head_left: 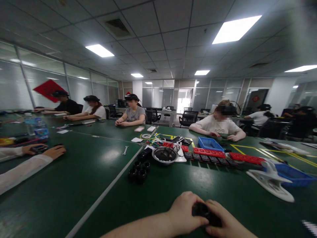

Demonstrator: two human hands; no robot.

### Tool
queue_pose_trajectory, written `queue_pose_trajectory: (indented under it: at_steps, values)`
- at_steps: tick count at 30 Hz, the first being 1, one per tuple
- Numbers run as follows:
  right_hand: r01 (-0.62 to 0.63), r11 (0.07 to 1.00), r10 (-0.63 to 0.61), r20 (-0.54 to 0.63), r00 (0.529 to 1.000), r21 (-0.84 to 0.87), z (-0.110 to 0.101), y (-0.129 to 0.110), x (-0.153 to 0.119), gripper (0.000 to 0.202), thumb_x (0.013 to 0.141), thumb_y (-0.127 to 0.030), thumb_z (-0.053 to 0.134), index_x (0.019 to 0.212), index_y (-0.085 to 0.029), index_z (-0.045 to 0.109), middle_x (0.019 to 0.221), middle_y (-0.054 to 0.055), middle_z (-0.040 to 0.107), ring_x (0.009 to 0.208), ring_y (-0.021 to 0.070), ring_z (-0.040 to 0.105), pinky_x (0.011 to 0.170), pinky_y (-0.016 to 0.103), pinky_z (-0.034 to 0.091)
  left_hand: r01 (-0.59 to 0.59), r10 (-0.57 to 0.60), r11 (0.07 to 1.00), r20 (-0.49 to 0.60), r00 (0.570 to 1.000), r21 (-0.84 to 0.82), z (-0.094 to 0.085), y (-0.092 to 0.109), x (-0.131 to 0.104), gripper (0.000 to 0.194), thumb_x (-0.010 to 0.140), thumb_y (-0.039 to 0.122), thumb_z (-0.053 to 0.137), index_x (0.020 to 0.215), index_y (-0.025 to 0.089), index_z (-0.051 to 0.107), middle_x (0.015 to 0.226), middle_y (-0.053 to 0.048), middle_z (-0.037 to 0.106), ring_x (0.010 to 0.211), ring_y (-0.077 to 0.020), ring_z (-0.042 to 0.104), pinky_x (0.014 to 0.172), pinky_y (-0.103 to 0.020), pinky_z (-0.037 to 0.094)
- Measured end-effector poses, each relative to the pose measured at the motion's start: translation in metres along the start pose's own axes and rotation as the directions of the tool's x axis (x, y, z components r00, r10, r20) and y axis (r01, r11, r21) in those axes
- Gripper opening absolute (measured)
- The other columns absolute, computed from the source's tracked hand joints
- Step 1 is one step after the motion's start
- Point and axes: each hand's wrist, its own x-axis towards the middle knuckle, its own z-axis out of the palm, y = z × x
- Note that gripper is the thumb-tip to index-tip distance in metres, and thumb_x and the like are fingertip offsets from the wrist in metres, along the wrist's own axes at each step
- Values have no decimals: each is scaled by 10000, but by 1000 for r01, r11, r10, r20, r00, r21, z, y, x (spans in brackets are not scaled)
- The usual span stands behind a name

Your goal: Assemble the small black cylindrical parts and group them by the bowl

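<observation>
My left hand [185, 211] and my right hand [223, 216] come together low in the view, just above the green table. Between them is a small black part [202, 209] with a rounded top, and the fingers of both hands are closed around it. Much of it is hidden by the fingers and in shadow, so its kind cannot be made out. A cluster of several black, round, cup-like parts [139, 172] stands on the table to the left of my hands.
Beyond my hands are a metal bowl [154, 155], red strips [208, 152], blue trays [210, 144] and a white stand-like piece [272, 185]. A wrench [125, 150] lies left, past a pale table seam [106, 194]. Another person's hands [54, 151] rest far left; several people sit around.
</observation>
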Motion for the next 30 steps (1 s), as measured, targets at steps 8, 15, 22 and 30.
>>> queue_pose_trajectory:
  at_steps: [8, 15, 22, 30]
  values:
    - [-139, 973, 112, -150, 982, -182, 16, -7, 5, 176, 653, -315, 570, 732, -157, 566, 742, 49, 588, 712, 208, 534, 638, 301, 401, 104, -105, 994, -78, 991, -17, 7, -1, 1, 420, 573, 379, 709, 923, 199, 561, 906, -7, 533, 839, -180, 488, 723, -272, 376]
    - [-46, 996, 38, -96, 995, -81, 13, -4, 1, 446, 654, -366, 601, 1053, -176, 541, 1041, 104, 563, 972, 268, 502, 855, 372, 369, 17, -18, 1000, -61, 998, -8, 2, -2, 2, 356, 635, 353, 674, 948, 217, 573, 918, -6, 549, 868, -177, 491, 753, -270, 381]
    - [-30, 984, 19, 67, 998, 175, -3, 4, 2, 282, 669, -301, 584, 908, -153, 598, 897, 55, 594, 874, 225, 540, 779, 313, 417, -60, 60, 998, 21, 998, 10, -2, -4, 3, 377, 644, 383, 673, 974, 226, 583, 903, -2, 547, 853, -166, 497, 749, -250, 382]
    - [-128, 978, 106, -133, 985, -165, 19, 3, 8, 280, 608, -350, 615, 823, -171, 594, 831, 84, 612, 772, 238, 554, 701, 322, 418, 34, -38, 999, -99, 994, -39, 11, -6, 1, 422, 544, 397, 729, 896, 215, 584, 887, 6, 536, 831, -170, 491, 714, -259, 379]
